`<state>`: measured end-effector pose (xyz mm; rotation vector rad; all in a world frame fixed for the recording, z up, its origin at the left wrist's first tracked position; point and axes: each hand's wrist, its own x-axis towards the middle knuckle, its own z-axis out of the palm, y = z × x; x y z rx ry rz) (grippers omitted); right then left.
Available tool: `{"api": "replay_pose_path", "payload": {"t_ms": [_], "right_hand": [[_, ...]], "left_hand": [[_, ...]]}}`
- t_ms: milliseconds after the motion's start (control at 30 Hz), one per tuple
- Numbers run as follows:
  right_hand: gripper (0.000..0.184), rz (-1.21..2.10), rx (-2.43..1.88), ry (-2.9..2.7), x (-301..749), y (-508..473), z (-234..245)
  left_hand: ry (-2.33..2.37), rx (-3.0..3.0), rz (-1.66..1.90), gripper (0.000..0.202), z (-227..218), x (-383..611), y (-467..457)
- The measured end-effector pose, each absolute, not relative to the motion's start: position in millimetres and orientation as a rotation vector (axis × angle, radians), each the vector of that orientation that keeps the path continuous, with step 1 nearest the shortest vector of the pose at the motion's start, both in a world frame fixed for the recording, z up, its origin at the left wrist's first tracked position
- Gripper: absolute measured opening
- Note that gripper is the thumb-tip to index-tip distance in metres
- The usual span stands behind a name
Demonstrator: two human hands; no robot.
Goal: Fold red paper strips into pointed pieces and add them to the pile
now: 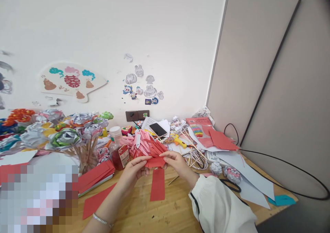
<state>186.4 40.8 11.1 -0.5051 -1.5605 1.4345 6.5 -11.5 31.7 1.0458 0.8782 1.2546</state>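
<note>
My left hand (134,171) and my right hand (176,161) both pinch a small folded piece of red paper (155,162) above the wooden table (144,212). Each hand grips one side of it, fingers closed. A flat red paper strip (157,184) lies on the table just below the hands. Behind the held piece is a heap of folded red and pink paper pieces (144,145). My left wrist wears a silver bracelet (101,220). My right arm is in a white sleeve (219,205).
Paper flowers on sticks (64,133) stand at left beside a bottle of red liquid (119,152). Red sheets (96,174) are stacked nearby. A phone (157,129), yellow glue gun (179,141), wooden sticks, white papers and black cables (283,164) crowd the right.
</note>
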Motion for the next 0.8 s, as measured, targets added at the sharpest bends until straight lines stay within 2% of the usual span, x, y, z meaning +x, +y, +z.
{"api": "replay_pose_path", "payload": {"t_ms": [367,567,800], "right_hand": [[0.027,1.211,-0.627,-1.770,188,39,9],[0.032,1.160,-0.682,-1.835,187,41,6],[0.028,1.157,-0.730,-1.840,184,48,-2]], "left_hand": [[1.239,1.170,1.234,0.031,36,13,-9],[1.256,1.384,1.182,0.031,34,14,-8],[1.262,1.421,1.156,0.026,30,13,-6]]}}
